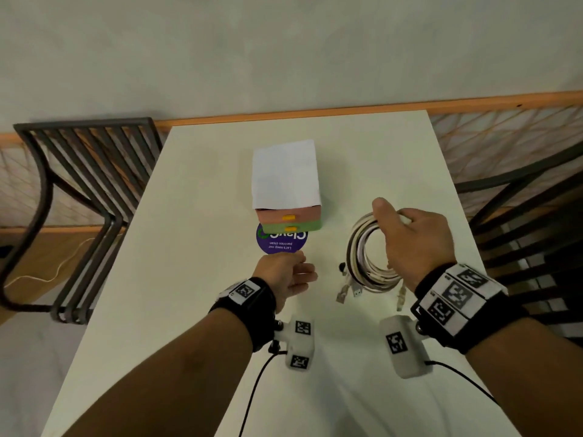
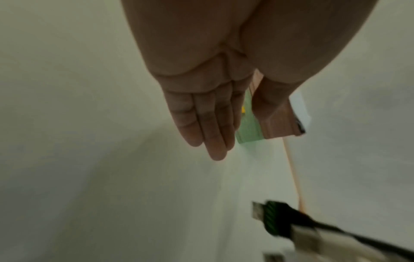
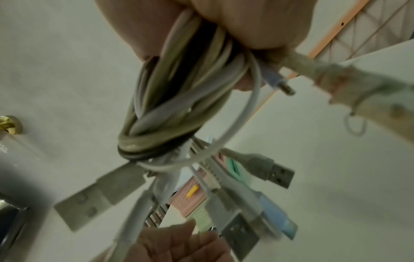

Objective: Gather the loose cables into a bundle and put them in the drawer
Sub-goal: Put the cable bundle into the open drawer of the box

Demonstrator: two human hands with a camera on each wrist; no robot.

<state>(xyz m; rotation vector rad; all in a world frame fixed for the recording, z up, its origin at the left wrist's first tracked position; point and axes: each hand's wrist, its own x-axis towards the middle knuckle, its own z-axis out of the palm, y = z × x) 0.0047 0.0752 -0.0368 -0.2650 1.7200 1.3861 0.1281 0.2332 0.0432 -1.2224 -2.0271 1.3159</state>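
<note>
My right hand [image 1: 407, 234] grips a coiled bundle of white, grey and black cables [image 1: 366, 253] above the white table [image 1: 195, 200], plug ends dangling toward me. In the right wrist view the coil [image 3: 179, 109] runs through my fist, with several USB plugs [image 3: 280, 173] hanging out. A small drawer unit [image 1: 287, 184] stands mid-table, with a pink drawer [image 1: 288, 216] over a green drawer [image 1: 291, 228], both with yellow handles and both closed. My left hand [image 1: 290, 275] hovers empty just in front of the drawers, fingers straight [image 2: 208, 124].
A round purple sticker [image 1: 280, 242] lies on the table under the drawer unit's front. Dark metal chairs stand at the left [image 1: 82, 190] and right [image 1: 530, 209]. Wrist-camera wires trail toward me across the near table.
</note>
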